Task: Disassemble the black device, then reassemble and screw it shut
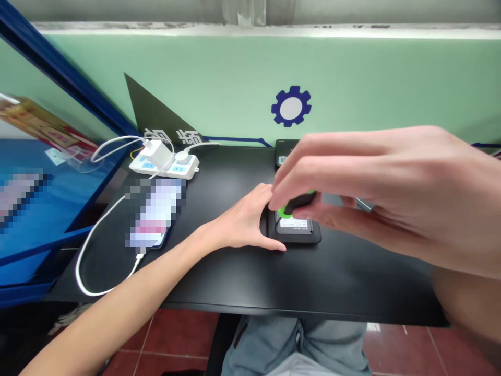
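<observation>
A flat black rectangular device (298, 238) with a white printed label lies on the black table. My left hand (245, 219) spans its left side, thumb along the near edge and fingers at the far edge; their tips are partly hidden behind the other hand. Above the device, my right hand (376, 183) is closed around a screwdriver (299, 204) with a black and bright green handle. The handle tilts down toward the label, and I cannot make out whether its tip touches. A thin metallic piece (364, 204) shows behind my right fingers.
Another black device (285, 149) lies at the back, partly covered by my right hand. At left stand a white power strip (164, 166) with plugs, a phone (158, 214) and its looping white cable (80, 261). A green partition (219, 89) rises behind the table (235, 277).
</observation>
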A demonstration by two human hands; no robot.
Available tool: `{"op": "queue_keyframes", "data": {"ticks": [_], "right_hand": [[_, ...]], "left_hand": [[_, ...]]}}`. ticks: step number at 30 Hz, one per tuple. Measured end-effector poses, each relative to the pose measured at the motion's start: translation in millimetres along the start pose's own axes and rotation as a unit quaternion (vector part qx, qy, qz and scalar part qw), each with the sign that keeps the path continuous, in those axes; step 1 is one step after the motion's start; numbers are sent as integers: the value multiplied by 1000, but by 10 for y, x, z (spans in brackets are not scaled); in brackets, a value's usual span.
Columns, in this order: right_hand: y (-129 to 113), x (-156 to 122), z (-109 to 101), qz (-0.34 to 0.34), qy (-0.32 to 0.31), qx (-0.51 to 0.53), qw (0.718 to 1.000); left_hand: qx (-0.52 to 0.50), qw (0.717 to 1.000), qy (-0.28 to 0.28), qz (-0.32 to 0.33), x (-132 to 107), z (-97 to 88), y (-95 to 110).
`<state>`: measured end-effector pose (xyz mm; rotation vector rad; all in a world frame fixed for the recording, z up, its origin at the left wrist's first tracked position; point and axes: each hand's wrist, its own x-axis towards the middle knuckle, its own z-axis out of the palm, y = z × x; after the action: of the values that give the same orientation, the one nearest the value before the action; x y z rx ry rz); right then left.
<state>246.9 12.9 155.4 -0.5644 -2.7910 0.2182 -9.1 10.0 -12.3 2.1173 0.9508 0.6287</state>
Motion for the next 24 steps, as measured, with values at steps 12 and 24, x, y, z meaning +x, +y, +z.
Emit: {"op": "queue_keyframes", "data": {"ticks": [12,24], "right_hand": [[38,7,37,13,3,-17,1000],[112,49,114,12,56,-32,998]], "left_hand": [[6,1000,4,11,1,-6,-15],[39,999,-5,-15,3,1,-51]]}}
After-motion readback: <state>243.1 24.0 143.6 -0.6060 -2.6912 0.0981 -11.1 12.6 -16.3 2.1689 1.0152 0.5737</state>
